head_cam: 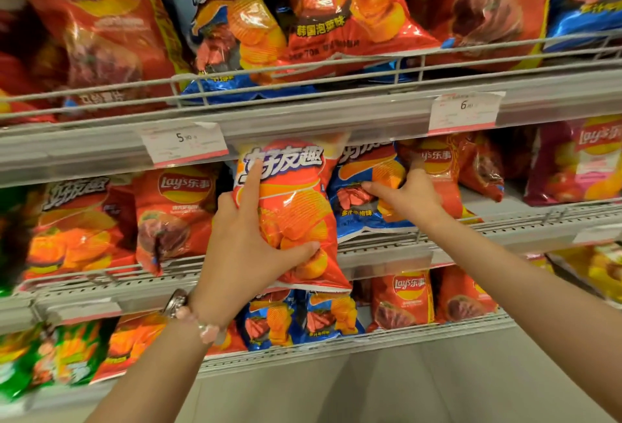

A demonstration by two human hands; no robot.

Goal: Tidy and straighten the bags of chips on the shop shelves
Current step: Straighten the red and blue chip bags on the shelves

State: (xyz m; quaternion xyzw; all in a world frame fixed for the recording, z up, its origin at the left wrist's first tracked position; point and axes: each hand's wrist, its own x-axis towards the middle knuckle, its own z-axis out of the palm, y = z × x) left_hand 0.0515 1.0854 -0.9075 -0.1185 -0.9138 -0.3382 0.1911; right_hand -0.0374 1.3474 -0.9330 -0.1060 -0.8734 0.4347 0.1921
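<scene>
Here we are at the middle shelf (pixel 387 249), and the left hand (pixel 245 247) has the orange bag (pixel 289 210) out in front of the row, thumb curled across its lower face, index finger stretched up to the white logo, the rest of the fingers hidden behind it. Over on the other side, the right hand (pixel 409 193) is on the blue bag (pixel 367 200) standing just beside it, forefinger pointing left across the print and the other fingers curled at the bag's right edge, so it looks like a grip that steadies or parts the row.

The orange bag stands in front of the shelf's wire rail (pixel 377 239), its bottom seam hanging down past the shelf lip, its top tucked just under the price strip (pixel 183 145) of the shelf above. Long axis close to vertical, top leaning a little left, logo end up, printed face toward us.

Now the step, as I read it: seat this bag in the gap left of the blue 1. Best done by lifting the bottom seam clear over the rail first, then sliding it back, because pushing straight in would crumple the seam on the wire. The right hand should hold the blue bag aside so the 2 don't overlap. Ease the grip too; chips crush. Finish upright, face square to the aisle.
</scene>
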